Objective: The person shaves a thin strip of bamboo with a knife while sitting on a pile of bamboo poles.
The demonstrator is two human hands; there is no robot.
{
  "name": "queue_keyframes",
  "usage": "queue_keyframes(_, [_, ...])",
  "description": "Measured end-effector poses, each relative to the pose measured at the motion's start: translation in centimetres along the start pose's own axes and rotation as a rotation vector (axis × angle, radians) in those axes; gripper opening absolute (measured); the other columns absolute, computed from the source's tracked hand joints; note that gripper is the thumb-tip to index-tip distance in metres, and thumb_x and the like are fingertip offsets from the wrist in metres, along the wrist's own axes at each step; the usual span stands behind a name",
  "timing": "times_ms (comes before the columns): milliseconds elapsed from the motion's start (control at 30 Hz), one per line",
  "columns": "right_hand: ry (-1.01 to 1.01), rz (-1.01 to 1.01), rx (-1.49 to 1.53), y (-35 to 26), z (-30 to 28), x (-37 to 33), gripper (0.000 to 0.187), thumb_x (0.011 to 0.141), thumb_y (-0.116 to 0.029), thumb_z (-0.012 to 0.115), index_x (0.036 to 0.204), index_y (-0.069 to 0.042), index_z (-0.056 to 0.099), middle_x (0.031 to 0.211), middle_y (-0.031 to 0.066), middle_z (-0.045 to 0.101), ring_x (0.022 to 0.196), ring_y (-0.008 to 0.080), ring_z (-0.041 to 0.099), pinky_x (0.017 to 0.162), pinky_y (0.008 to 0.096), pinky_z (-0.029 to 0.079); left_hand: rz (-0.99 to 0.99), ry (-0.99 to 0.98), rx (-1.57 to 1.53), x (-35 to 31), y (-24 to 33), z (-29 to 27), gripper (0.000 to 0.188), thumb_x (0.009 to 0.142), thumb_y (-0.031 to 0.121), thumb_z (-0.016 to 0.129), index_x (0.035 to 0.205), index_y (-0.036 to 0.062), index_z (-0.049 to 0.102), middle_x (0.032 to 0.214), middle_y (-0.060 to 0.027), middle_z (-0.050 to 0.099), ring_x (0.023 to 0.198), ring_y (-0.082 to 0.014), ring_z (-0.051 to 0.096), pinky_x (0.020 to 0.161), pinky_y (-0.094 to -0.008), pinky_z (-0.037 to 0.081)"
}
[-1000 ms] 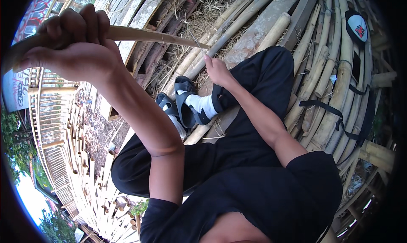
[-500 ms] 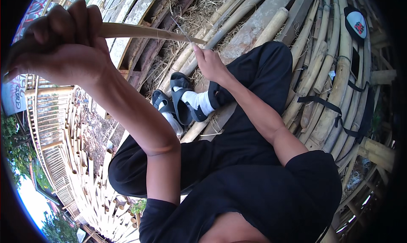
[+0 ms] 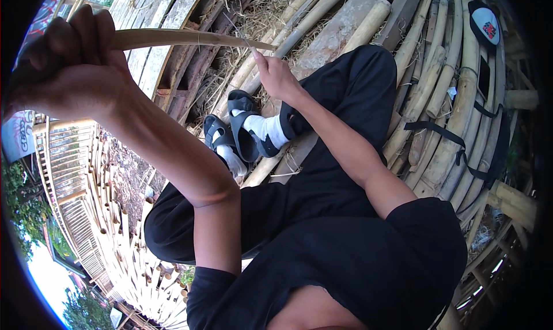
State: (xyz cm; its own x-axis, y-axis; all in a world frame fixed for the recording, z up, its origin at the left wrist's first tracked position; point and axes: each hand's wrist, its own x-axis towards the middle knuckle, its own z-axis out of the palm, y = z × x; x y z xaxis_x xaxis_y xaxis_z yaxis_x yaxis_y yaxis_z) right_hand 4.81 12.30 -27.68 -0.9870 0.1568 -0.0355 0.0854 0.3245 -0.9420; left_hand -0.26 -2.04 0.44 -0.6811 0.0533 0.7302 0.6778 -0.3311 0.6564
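My left hand (image 3: 78,65) is raised at the upper left, its fingers closed round one end of a long, pale bamboo strip (image 3: 178,37). The strip runs to the right across the view, slightly bowed, and narrows at its far end. My right hand (image 3: 276,76) is closed round a knife, whose thin blade (image 3: 237,29) slants up and left across the strip close to that narrow end. The handle is mostly hidden in my fingers.
Bamboo poles (image 3: 440,99) are packed side by side to the right, with a cap (image 3: 485,26), a dark phone (image 3: 483,76) and a black strap (image 3: 438,135) on them. Shavings (image 3: 253,19) litter the ground beyond my sandalled feet. A bamboo fence (image 3: 69,174) stands at the left.
Both hands have shifted a little to the left, my left hand slightly downward and my right slightly upward. The strip moves with them, and the blade stays against it near its narrow end.
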Motion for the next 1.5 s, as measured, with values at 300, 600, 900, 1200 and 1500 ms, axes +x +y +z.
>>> queue_keyframes(300, [-0.021, 0.100, -0.022, 1.1, 0.1, 1.0, 0.067, 0.097, -0.050, 0.032, 0.070, 0.006, 0.056, 0.063, 0.0244, 0.056, 0.070, 0.0421, 0.061, 0.064, 0.0468, 0.043, 0.011, 0.251, 0.159, 0.1, 0.3, 2.6, 0.043, 0.092, 0.043, 0.020, 0.057, 0.0167, 0.024, 0.045, 0.0013, 0.019, 0.037, -0.0102, 0.018, 0.033, -0.0230, 0.017])
queue_keyframes(600, [-0.126, 0.143, -0.013, 0.6, 0.4, 0.9, 0.068, 0.098, -0.049, 0.027, 0.080, 0.005, 0.063, 0.075, 0.0300, 0.060, 0.085, 0.0473, 0.059, 0.079, 0.0509, 0.045, 0.065, 0.216, 0.216, 0.4, 0.1, 0.6, 0.049, 0.093, 0.046, 0.018, 0.053, 0.0178, 0.022, 0.043, 0.0019, 0.019, 0.037, -0.0097, 0.017, 0.033, -0.0230, 0.018])
queue_keyframes(900, [-0.049, 0.183, -0.086, 2.9, 1.0, 0.8, 0.068, 0.098, -0.049, 0.030, 0.073, 0.008, 0.059, 0.075, 0.0336, 0.058, 0.084, 0.0481, 0.058, 0.077, 0.0530, 0.044, -0.032, -0.210, -0.172, 2.0, -0.6, -4.8, 0.048, 0.092, 0.041, 0.019, 0.055, 0.0127, 0.031, 0.044, -0.0009, 0.031, 0.038, -0.0134, 0.041, 0.035, -0.0280, 0.043])
queue_keyframes(1200, [-0.018, 0.244, -0.148, 6.5, 1.5, 2.0, 0.071, 0.097, -0.052, 0.028, 0.079, 0.007, 0.062, 0.076, 0.0310, 0.060, 0.084, 0.0481, 0.058, 0.076, 0.0515, 0.045, 0.069, 0.202, 0.171, 1.0, -0.5, -0.6, 0.039, 0.088, 0.035, 0.021, 0.055, 0.0137, 0.026, 0.045, 0.0001, 0.026, 0.038, -0.0120, 0.032, 0.034, -0.0244, 0.033])
queue_keyframes(1500, [-0.029, 0.388, -0.069, 8.7, 1.6, 2.9, 0.072, 0.097, -0.051, 0.026, 0.082, 0.010, 0.063, 0.076, 0.0334, 0.060, 0.087, 0.0469, 0.059, 0.083, 0.0517, 0.045, 0.099, 0.464, 0.323, 0.9, -0.5, 0.6, 0.043, 0.090, 0.042, 0.023, 0.055, 0.0157, 0.023, 0.044, -0.0007, 0.028, 0.039, -0.0138, 0.038, 0.035, -0.0257, 0.037])
